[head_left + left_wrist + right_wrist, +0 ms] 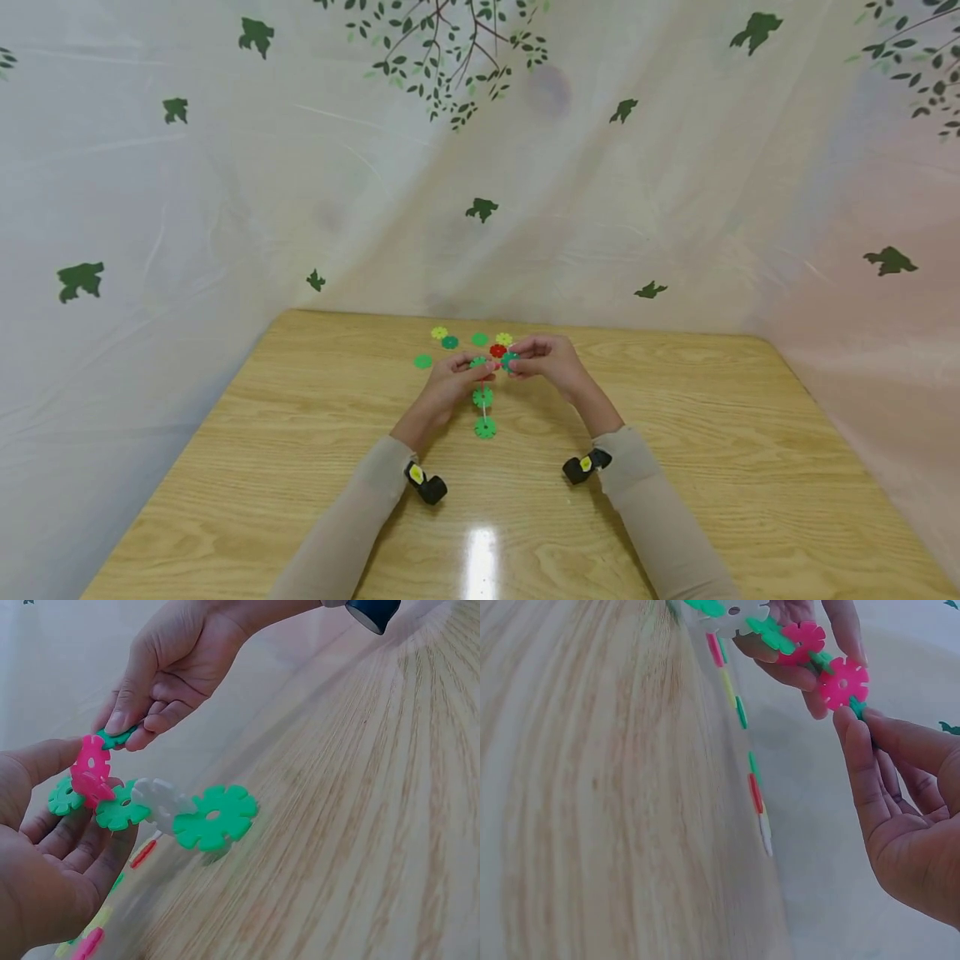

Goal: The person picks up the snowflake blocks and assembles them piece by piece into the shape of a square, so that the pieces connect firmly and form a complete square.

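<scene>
My left hand (448, 382) grips a chain of interlocking plastic snowflake discs between thumb and fingers. In the left wrist view the chain has pink discs (91, 761) near the thumb, then a green disc, a white disc (156, 801) and a green end disc (215, 817) reaching out over the table. From the other side, my right hand (553, 362) pinches a teal-green disc (509, 362) between thumb and fingertips. Its edge meets the rim of the upper pink disc (844, 683) in the right wrist view. The left fingers partly hide the chain's upper end.
Loose discs lie on the wooden table (315, 467) beyond the hands: a yellow one (439, 332), a teal one (449, 342), a red one (498, 351) and several others. A printed cloth (405, 250) hangs behind the table's far edge.
</scene>
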Demonstrator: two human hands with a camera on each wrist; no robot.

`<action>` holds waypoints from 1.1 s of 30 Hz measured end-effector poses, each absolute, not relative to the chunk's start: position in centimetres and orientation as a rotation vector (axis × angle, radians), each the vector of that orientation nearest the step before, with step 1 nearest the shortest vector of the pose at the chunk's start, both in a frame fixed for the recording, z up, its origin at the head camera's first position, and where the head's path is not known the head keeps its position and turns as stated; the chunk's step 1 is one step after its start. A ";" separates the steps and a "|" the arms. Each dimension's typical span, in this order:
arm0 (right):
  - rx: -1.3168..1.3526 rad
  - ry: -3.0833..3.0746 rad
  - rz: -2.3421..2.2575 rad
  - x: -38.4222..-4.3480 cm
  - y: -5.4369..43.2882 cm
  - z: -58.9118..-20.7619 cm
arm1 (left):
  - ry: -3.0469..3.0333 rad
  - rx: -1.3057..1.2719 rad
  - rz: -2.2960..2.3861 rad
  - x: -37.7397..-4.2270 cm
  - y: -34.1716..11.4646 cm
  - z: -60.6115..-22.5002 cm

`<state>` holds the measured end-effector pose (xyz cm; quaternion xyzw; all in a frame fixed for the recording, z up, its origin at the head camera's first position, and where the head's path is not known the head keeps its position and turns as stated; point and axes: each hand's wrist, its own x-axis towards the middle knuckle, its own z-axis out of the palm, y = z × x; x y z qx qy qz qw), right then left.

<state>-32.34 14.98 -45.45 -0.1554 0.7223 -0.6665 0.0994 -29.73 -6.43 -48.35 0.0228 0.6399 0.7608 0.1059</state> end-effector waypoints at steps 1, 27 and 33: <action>-0.465 2.130 -1.977 -32.4 15.0 -45.5 | 1.888 0.066 2.239 -29.7 -6.4 -48.3; -0.470 2.096 -2.025 -32.5 15.1 -45.5 | 1.856 0.064 2.246 -29.8 -6.5 -48.0; -0.463 2.084 -2.046 -32.3 15.0 -45.7 | 1.846 0.061 2.238 -29.8 -6.5 -48.1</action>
